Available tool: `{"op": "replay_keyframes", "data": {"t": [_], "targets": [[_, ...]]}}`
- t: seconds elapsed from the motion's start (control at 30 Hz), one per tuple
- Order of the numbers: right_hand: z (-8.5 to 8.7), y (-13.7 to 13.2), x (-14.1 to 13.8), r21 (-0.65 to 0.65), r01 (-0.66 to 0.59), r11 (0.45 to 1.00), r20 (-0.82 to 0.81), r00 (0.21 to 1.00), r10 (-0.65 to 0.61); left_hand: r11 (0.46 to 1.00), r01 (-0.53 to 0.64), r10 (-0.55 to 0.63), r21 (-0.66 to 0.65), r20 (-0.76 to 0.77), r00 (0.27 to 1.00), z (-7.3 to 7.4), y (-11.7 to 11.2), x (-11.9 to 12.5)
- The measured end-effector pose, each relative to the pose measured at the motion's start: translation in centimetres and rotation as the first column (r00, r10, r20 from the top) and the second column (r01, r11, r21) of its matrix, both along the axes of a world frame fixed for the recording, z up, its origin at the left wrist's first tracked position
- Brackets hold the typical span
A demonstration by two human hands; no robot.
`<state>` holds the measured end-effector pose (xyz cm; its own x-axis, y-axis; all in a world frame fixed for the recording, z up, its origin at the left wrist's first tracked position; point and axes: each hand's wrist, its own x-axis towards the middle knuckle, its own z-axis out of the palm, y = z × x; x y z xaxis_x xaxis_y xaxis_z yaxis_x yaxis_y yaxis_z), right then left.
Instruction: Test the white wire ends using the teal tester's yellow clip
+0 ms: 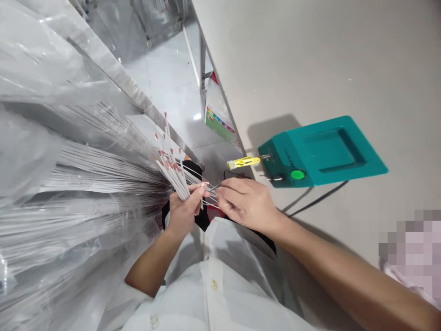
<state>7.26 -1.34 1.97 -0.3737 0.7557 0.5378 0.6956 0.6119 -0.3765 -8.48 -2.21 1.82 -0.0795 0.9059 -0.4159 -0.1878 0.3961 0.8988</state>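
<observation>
My left hand (186,209) is closed around a bundle of white cables (175,179), whose reddish stripped ends fan out upward. Between its thumb and forefinger, one cable end with a reddish tip (204,183) is pinched. Close on the right, my right hand (246,200) has its fingers curled together at several thin grey-white wires (212,193). Its fingertips are partly hidden, but they appear closed on these wires. On the table beyond stands a teal device (324,154) with a green button, and a yellow clip-like piece (243,162) sticks out from its front.
Long bundles of white cables (110,168) in clear plastic lie along the left side. The pale table (327,59) has its edge near my right hand. A printed box (222,115) stands on the floor under it. A blurred person (418,257) is at the lower right.
</observation>
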Motion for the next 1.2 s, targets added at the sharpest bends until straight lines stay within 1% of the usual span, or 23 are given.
{"op": "replay_keyframes", "data": {"t": [0.07,0.13,0.23,0.33,0.43,0.53,0.67,0.8,0.87,0.93,1.0,1.1,1.2], "targets": [[0.0,0.0,-0.1,-0.145,0.036,0.989,-0.146,0.988,-0.057,1.000,0.020,-0.020,0.004,0.038,0.999,0.0,0.1,-0.2],[0.1,0.1,-0.2,-0.249,0.037,0.968,-0.286,0.952,-0.110,0.999,0.035,-0.035,0.000,0.061,0.998,-0.1,0.1,-0.4],[0.4,0.1,-0.4,-0.336,-0.016,0.942,-0.422,0.896,-0.136,0.999,0.054,-0.053,-0.008,0.073,0.996,-0.2,-0.1,-0.4],[0.5,0.1,-0.7,-0.400,-0.082,0.913,-0.470,0.874,-0.128,0.996,0.090,-0.089,-0.016,0.083,0.993,-0.3,-0.3,-0.3],[0.4,0.1,-1.0,-0.411,-0.111,0.905,-0.472,0.875,-0.107,0.991,0.132,-0.131,-0.016,0.062,0.990,-0.6,-0.5,-0.1],[0.4,0.1,-1.0,-0.429,-0.102,0.898,-0.447,0.887,-0.112,0.990,0.140,-0.140,-0.009,0.044,0.989,-0.9,-0.7,0.1],[0.4,0.2,-0.8,-0.487,-0.077,0.870,-0.409,0.900,-0.150,0.994,0.107,-0.105,-0.028,0.063,0.992,-1.1,-0.8,0.3],[0.2,0.1,-0.6,-0.542,-0.094,0.835,-0.386,0.910,-0.149,0.997,0.059,-0.054,-0.056,0.096,0.994,-0.7,-0.5,0.0],[0.0,0.0,-0.7,-0.558,-0.083,0.826,-0.389,0.905,-0.171,0.997,0.055,-0.049,-0.057,0.114,0.992,-0.4,-0.3,-0.1],[0.1,0.0,-0.7,-0.558,-0.056,0.828,-0.400,0.892,-0.209,0.997,0.063,-0.056,-0.055,0.123,0.991,-0.2,-0.1,-0.2],[0.2,0.0,-0.7,-0.537,-0.044,0.843,-0.428,0.875,-0.227,0.996,0.069,-0.062,-0.055,0.123,0.990,-0.1,0.0,-0.3],[0.3,0.1,-0.8,-0.489,-0.073,0.869,-0.481,0.854,-0.200,0.996,0.074,-0.066,-0.058,0.135,0.989,-0.2,-0.1,-0.3],[0.2,0.0,-1.0,-0.469,-0.106,0.876,-0.492,0.856,-0.160,0.995,0.085,-0.077,-0.048,0.145,0.986,-0.6,-0.3,-0.3]]}}
